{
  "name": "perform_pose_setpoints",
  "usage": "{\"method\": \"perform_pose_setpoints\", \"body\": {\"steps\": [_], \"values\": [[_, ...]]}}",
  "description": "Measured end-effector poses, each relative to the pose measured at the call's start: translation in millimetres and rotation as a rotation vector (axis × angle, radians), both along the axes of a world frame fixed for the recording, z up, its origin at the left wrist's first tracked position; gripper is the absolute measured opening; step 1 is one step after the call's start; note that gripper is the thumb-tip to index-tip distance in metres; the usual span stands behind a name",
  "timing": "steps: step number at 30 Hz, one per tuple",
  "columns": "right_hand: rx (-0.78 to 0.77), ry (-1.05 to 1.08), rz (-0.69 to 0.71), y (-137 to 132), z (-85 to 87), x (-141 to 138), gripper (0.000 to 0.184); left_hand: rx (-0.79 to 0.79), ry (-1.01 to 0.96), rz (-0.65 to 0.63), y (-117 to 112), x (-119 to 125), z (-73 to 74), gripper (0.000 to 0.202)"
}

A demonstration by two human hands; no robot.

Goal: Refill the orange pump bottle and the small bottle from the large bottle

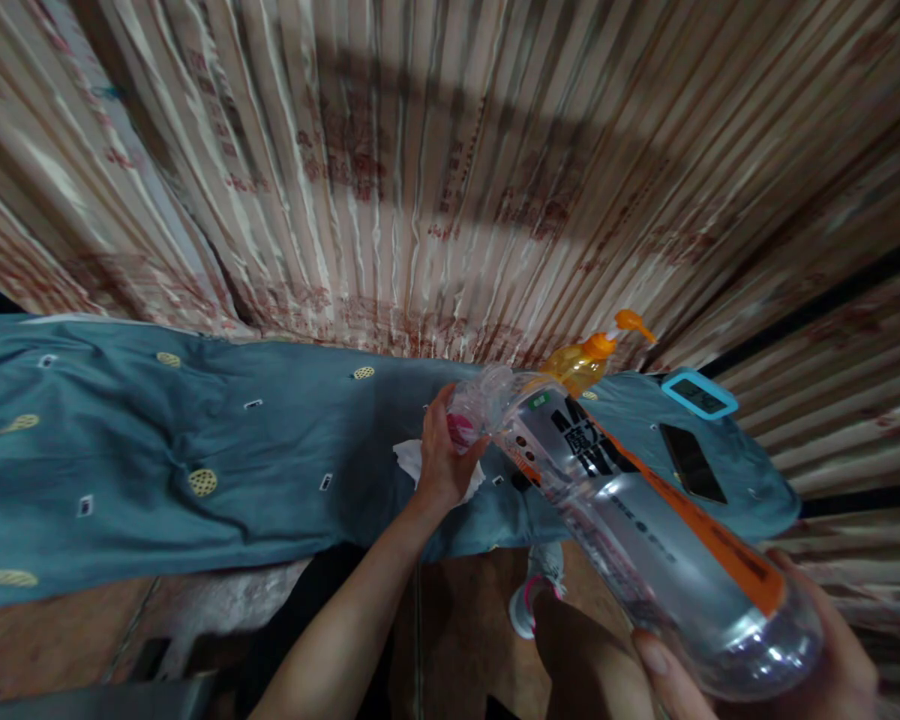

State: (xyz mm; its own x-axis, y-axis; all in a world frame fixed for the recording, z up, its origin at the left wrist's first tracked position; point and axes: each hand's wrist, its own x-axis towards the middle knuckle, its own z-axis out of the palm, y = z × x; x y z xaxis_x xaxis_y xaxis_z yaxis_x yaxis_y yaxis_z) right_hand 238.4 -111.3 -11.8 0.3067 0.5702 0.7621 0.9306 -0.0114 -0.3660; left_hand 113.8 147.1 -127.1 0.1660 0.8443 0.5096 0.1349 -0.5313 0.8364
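Observation:
My right hand [832,640] grips the base of a large clear plastic bottle [645,545] with a silver and orange label. The bottle slants across the view, with its narrow end up and to the left. My left hand [442,465] is wrapped round a smaller clear plastic container [465,415] with pink on it. The two clear pieces meet or overlap near the large bottle's narrow end; I cannot tell whether they touch. Under my left hand lies a crumpled white tissue [407,460]. A small dark object [521,482] sits beside the large bottle, partly hidden.
A teal patterned cloth [270,430] covers the long narrow surface. An orange pump bottle [581,365] stands behind the large bottle. To the right are a blue-framed digital clock [699,393] and a dark phone [692,463]. A pleated curtain [420,200] hangs behind; a shoe [523,610] shows below.

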Motion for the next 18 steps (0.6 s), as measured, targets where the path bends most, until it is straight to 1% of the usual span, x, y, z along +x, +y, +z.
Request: {"method": "perform_pose_setpoints", "body": {"steps": [4,9,12,15,18], "values": [[-0.026,0.071,-0.052,-4.4,-5.0,0.1,0.123,-0.013,0.013,-0.002,-0.7,-0.4,1.0,0.08],[-0.03,0.007,-0.067,-3.2,2.4,-1.2,0.12,-0.015,0.002,0.0,-0.8,-0.4,1.4,0.08],[-0.034,-0.022,-0.052,1.4,7.0,-5.6,0.117,-0.001,-0.006,-0.004,-0.4,0.2,0.3,0.079],[-0.014,-0.027,-0.06,4.5,9.1,-10.3,0.113,-0.001,-0.013,-0.001,-0.3,1.0,-0.3,0.079],[-0.012,-0.023,-0.054,5.1,10.1,-13.2,0.113,-0.01,-0.018,0.0,-0.6,1.4,-0.1,0.079]]}}
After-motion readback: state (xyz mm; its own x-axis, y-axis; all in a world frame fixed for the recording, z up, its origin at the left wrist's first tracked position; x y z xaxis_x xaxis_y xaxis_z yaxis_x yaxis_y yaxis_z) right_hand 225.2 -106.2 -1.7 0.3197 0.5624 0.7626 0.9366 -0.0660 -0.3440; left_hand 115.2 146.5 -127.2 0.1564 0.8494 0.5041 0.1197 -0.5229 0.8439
